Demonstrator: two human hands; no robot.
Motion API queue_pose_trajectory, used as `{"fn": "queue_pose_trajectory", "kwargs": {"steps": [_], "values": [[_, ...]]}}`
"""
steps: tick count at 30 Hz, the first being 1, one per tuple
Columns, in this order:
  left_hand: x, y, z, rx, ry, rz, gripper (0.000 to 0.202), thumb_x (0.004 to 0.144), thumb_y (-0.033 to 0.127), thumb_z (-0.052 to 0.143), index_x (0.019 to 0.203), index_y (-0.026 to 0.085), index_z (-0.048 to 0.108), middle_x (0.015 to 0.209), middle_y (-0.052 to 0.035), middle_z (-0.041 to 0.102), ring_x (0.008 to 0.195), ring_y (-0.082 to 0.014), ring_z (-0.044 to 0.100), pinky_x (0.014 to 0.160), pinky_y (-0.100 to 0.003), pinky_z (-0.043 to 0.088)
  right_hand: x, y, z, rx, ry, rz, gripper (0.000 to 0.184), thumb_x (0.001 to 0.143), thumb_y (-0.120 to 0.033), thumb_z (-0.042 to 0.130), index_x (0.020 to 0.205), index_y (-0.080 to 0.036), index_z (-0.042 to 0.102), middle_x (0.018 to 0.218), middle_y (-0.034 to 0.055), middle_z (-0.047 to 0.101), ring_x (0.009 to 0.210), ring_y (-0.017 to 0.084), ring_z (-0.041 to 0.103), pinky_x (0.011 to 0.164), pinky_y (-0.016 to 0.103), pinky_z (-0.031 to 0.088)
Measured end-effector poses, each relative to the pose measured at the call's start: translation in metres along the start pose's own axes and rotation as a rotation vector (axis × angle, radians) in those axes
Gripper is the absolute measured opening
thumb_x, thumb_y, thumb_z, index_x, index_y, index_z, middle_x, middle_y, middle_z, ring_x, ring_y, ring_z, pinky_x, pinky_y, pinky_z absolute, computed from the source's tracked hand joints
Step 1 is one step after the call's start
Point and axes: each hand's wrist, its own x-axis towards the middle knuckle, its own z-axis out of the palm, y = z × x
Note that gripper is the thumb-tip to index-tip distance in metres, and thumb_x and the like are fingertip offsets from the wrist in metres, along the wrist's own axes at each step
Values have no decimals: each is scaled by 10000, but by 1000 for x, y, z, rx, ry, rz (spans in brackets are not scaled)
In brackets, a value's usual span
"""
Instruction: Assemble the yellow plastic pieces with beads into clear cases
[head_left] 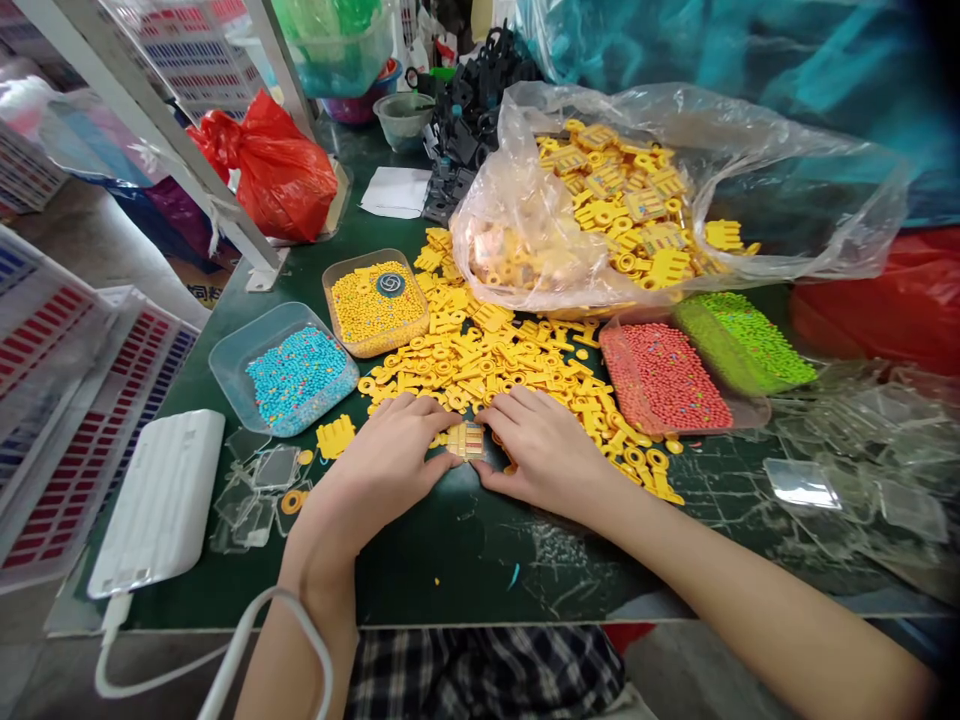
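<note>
My left hand (pixel 382 460) and my right hand (pixel 544 450) lie close together on the dark green table (pixel 450 550). Both pinch a small yellow plastic piece (pixel 466 440) with rows of coloured beads, the fingers curled round its two ends. Right behind it spreads a heap of loose yellow plastic parts (pixel 495 360). A single yellow part (pixel 335 436) lies just left of my left hand.
Trays of beads stand around: blue (pixel 289 375), yellow (pixel 377 303), red (pixel 664 378), green (pixel 739 340). A clear bag of yellow parts (pixel 645 200) sits behind. A white power bank (pixel 161 500) with cable lies left. Clear lids (pixel 847 470) are on the right, a red bag (pixel 277 170) at the back left.
</note>
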Motion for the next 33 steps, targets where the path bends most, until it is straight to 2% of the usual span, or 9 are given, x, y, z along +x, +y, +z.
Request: {"fn": "queue_pose_trajectory", "kwargs": {"steps": [5, 10, 21, 27, 33], "values": [[1, -1, -2, -23, -16, 8, 306, 874, 289, 613, 1161, 191, 649, 1071, -81, 658, 1060, -273, 562, 949, -424, 438, 0, 0, 0, 15, -4, 4, 259, 830, -372, 645, 913, -126, 643, 893, 95, 641, 867, 249, 532, 741, 358, 390], [0, -3, -3, -49, -30, 7, 336, 888, 291, 607, 1197, 161, 635, 1068, -89, 653, 1053, -263, 560, 967, -424, 432, -1, 1, 1, 44, 1, 11, 256, 838, -364, 643, 917, -121, 640, 888, 95, 640, 869, 245, 536, 741, 352, 388], [-3, -4, -7, -155, -14, 54, 314, 905, 319, 579, 1194, 201, 611, 1195, -79, 639, 1160, -248, 549, 1026, -418, 416, -3, 4, -4, 144, -7, 57, 242, 838, -391, 633, 870, -154, 597, 866, 78, 618, 864, 236, 529, 740, 339, 379], [-1, -3, -13, -171, 141, 118, 216, 851, 337, 638, 1021, 205, 636, 1087, -50, 666, 1061, -229, 592, 958, -383, 450, -1, 7, -9, 212, 29, 180, 224, 829, -392, 625, 824, -177, 563, 821, 57, 607, 804, 214, 511, 696, 324, 365], [1, 1, -15, -90, 168, 106, 127, 872, 315, 595, 840, 211, 660, 931, -17, 706, 917, -207, 631, 855, -365, 441, 0, 9, -11, 257, 71, 292, 239, 784, -400, 648, 786, -190, 535, 778, 45, 584, 788, 212, 512, 665, 310, 355]]}}
